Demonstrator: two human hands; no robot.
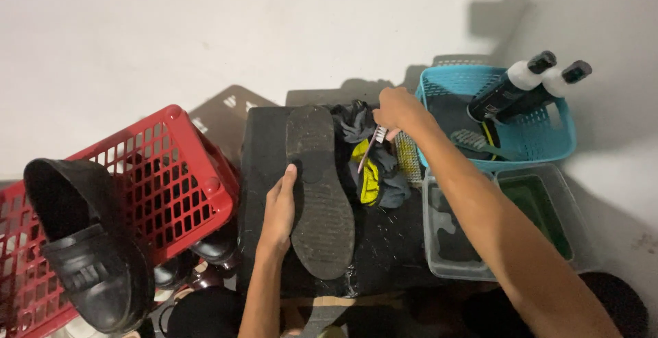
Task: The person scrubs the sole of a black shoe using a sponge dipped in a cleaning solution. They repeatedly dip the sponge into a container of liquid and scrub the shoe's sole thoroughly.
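Black loafer [89,242], left hand [279,208] steadying sole [319,187]

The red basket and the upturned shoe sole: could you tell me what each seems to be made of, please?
The red basket looks like moulded plastic: glossy, with a regular grid of holes and a rounded rim. The shoe sole, steadied by the left hand, looks like matt grey rubber, with a ridged tread; the exact compound cannot be told.
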